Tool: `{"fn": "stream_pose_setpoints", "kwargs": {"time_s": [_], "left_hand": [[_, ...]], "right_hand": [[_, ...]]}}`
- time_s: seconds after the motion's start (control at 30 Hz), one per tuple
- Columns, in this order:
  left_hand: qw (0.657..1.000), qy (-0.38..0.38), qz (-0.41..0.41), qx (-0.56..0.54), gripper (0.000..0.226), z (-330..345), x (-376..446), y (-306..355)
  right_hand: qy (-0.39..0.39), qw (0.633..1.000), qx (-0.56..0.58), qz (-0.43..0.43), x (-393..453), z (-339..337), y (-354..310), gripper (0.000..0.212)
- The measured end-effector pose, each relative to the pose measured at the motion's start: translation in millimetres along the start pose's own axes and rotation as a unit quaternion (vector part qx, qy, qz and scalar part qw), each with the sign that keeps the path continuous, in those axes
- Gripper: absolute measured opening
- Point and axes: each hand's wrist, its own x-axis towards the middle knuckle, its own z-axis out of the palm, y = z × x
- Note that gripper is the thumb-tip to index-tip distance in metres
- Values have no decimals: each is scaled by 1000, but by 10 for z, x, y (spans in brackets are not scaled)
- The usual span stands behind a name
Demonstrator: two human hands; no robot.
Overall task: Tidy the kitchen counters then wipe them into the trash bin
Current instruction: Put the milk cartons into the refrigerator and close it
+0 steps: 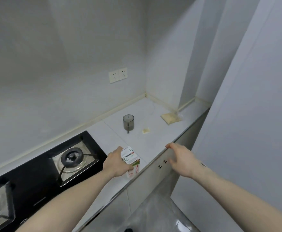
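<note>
White tile covers the counter (137,113), which runs into a walled corner, with a black gas hob (41,166) set into its left stretch. Near the front edge, just right of the hob, a small milk carton (131,160) stands upright, white with green and red print. The left hand (116,163) has its grip closed on this carton, fingers over the far side and thumb curled across the near face. Whether the carton is full or empty cannot be told, as its top looks sealed.

The right hand (181,158) is at the front edge of the counter, further right, with its grip wide and holding nothing; the fingertips lie on or just over the metal edge strip, and I cannot tell if they touch it.

Further back, toward the middle of the counter, a grey translucent cup (128,121) stands upright, its handle pointing toward the front edge. It appears to hold nothing, though the tinted wall makes that hard to judge. Just to its right lies a small yellowish scrap (146,130). Near the far right corner a flat, pale packet (171,118) lies on the counter, filled with something beige. Two wall sockets (118,75) sit on the back wall above the cup.
</note>
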Motion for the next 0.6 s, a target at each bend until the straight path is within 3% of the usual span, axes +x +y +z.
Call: {"fn": "stream_pose_setpoints", "kwargs": {"time_s": [0.3, 0.47, 0.6], "left_hand": [[998, -55, -8, -8, 60, 504, 1698, 453], [997, -71, 2, 23, 62, 581, 2069, 518], [994, -98, 6, 42, 68, 745, 2445, 557]], "right_hand": [[35, 970, -228, 82, 974, -476, 704, 48], [-15, 924, -356, 136, 1195, -683, 770, 47], [-103, 869, -448, 183, 1374, -757, 887, 46]]}}
